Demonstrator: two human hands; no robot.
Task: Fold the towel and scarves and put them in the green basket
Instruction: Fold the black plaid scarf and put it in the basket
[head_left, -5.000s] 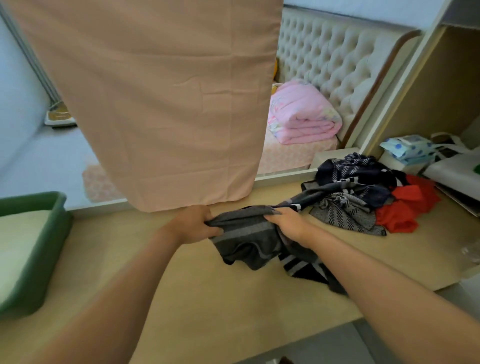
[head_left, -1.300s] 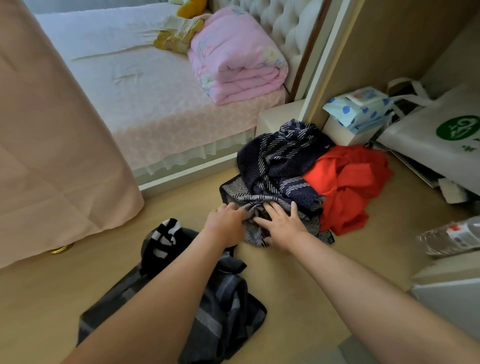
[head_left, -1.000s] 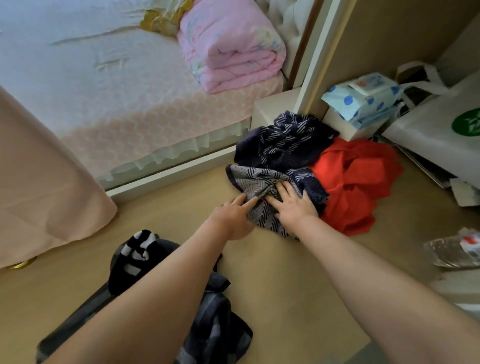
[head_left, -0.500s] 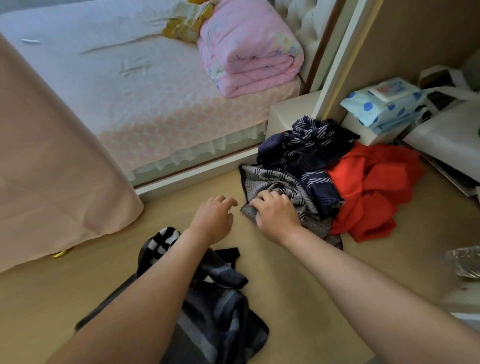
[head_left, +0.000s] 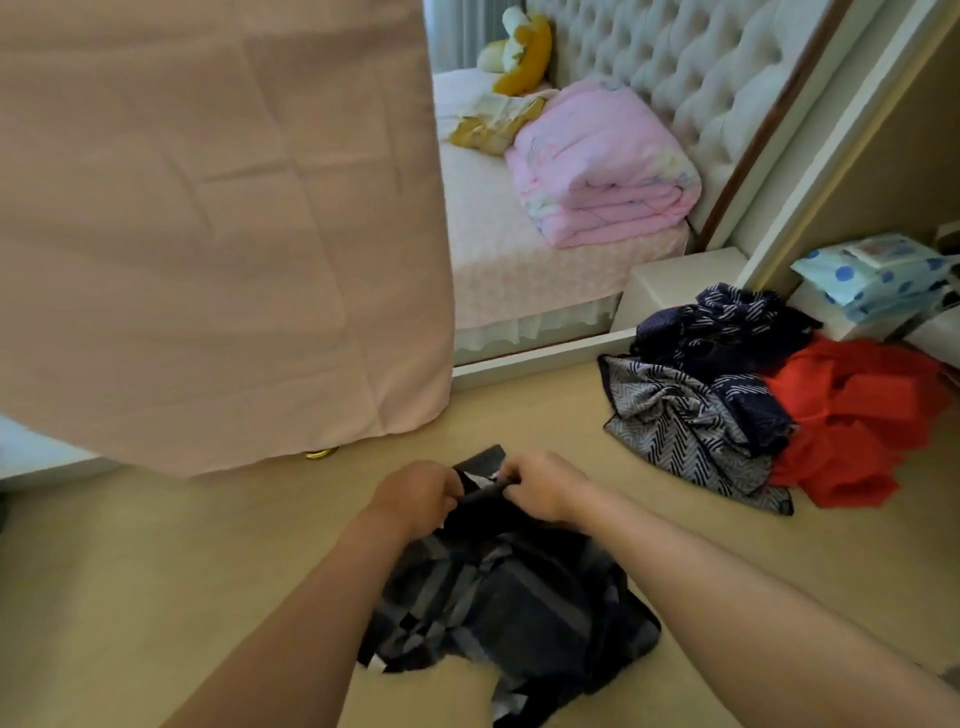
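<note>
A dark grey striped scarf (head_left: 519, 613) lies bunched on the beige table in front of me. My left hand (head_left: 415, 499) and my right hand (head_left: 540, 486) both grip its far edge, close together, fingers curled. To the right lies a pile: a grey zigzag scarf (head_left: 670, 431), a navy patterned scarf (head_left: 727, 332) on top of it, and a red cloth (head_left: 857, 421) beside them. The green basket is out of view.
A pink sheet (head_left: 208, 234) hangs down at the left, its hem on the table. Behind is a bed (head_left: 519, 270) with a folded pink quilt (head_left: 602, 166). A blue-dotted packet (head_left: 872, 275) sits on a white box at far right.
Both hands left the zigzag scarf in the pile and came back to the dark striped scarf, gripping its far edge. The view has tilted up and left.
</note>
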